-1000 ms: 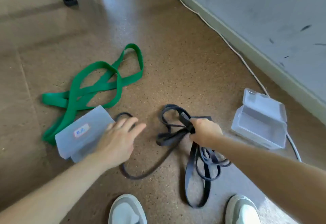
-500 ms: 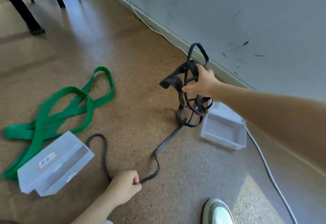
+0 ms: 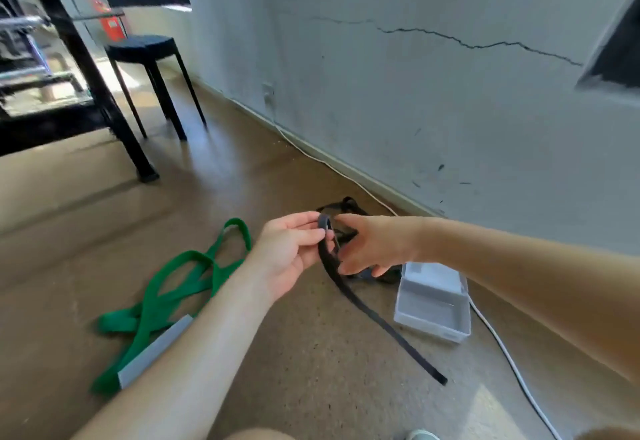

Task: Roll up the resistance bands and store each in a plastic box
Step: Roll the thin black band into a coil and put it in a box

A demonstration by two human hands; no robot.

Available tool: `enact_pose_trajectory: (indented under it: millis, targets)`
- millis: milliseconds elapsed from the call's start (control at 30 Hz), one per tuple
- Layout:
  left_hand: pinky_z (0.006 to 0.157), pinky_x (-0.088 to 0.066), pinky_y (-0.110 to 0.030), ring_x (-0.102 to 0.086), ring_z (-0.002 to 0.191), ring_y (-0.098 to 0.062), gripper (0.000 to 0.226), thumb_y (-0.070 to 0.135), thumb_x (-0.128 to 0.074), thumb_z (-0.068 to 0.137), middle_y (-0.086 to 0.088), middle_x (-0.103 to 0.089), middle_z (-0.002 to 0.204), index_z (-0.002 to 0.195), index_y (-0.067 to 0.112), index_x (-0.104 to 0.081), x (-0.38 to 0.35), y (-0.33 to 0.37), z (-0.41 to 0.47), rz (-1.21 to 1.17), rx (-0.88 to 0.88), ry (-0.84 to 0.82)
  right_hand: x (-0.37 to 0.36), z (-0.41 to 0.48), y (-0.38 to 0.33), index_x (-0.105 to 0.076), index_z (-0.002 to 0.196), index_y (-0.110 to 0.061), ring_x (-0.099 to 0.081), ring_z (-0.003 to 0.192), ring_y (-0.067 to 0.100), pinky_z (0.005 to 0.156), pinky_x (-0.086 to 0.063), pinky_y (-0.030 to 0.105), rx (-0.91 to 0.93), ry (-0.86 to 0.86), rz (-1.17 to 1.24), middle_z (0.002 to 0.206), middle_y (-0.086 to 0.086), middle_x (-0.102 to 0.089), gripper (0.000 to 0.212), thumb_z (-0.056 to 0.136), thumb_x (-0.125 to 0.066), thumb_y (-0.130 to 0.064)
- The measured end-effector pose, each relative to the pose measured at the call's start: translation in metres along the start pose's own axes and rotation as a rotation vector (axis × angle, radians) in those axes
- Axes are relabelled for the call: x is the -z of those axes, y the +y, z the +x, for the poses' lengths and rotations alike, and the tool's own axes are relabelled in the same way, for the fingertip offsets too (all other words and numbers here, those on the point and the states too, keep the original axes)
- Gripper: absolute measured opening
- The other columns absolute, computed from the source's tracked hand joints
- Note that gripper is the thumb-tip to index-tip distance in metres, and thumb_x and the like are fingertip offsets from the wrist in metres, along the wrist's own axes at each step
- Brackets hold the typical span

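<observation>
My left hand is raised in the middle of the view and pinches the folded end of the black resistance band. From that pinch the band hangs down and trails right across the floor. The rest of it lies in a heap behind my right hand. That hand sits just right of the fold, fingers straight and spread, thumb beside the band. An open clear plastic box stands on the floor under my right forearm. A green resistance band sprawls at the left, and my left forearm partly hides a second clear box there.
A white cable runs along the base of the cracked grey wall and past the open box. A black stool and a black table leg stand at the back left. The tip of a white shoe shows at the bottom edge.
My left hand has lifted its end of the black band off the floor up to my right hand. The right hand has let go of the bundle, which now lies on the floor. The view has tilted up.
</observation>
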State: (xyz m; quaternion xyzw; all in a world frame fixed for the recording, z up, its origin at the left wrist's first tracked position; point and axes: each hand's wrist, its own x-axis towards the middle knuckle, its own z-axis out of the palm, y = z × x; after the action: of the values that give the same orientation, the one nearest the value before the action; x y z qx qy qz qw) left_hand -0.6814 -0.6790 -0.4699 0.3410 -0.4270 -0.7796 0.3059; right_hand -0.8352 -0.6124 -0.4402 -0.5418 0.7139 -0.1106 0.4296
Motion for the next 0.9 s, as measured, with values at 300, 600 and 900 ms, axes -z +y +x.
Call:
enact_pose_trajectory:
  millis: [300, 600, 900]
  targets:
    - [0.073, -0.058, -0.032, -0.062, 0.076, -0.025, 0.038, -0.025, -0.041, 0.085, -0.018, -0.056, 0.085, 0.105, 0.003, -0.057, -0.08, 0.1, -0.107, -0.106, -0.334, 0.023, -0.018, -0.139, -0.049, -0.058, 0.117, -0.009, -0.069, 0.085, 0.009, 0.074, -0.056, 0.025, 0.252, 0.078, 0.336, 0.099, 0.005, -0.074, 0.028, 0.091, -0.067, -0.012]
    - [0.075, -0.058, -0.033, -0.064, 0.09, -0.023, 0.022, -0.005, -0.053, 0.091, -0.014, -0.062, 0.109, 0.103, 0.013, -0.059, -0.066, 0.106, -0.122, 0.167, -0.475, 0.276, -0.019, -0.188, -0.044, -0.051, 0.124, -0.012, -0.073, 0.067, 0.021, 0.059, -0.057, 0.026, 0.25, 0.3, 0.311, 0.086, 0.011, -0.076, 0.046, 0.085, -0.075, -0.013]
    - [0.086, -0.055, -0.042, -0.069, 0.099, -0.031, 0.042, 0.041, -0.057, 0.088, -0.012, -0.067, 0.117, 0.128, 0.04, -0.043, -0.05, 0.052, -0.148, 0.446, -0.03, -0.344, 0.0, -0.092, -0.04, -0.058, 0.091, -0.012, -0.064, 0.045, 0.019, 0.055, -0.061, 0.039, 0.187, 0.765, 0.6, 0.067, 0.011, -0.065, 0.02, 0.082, -0.076, -0.009]
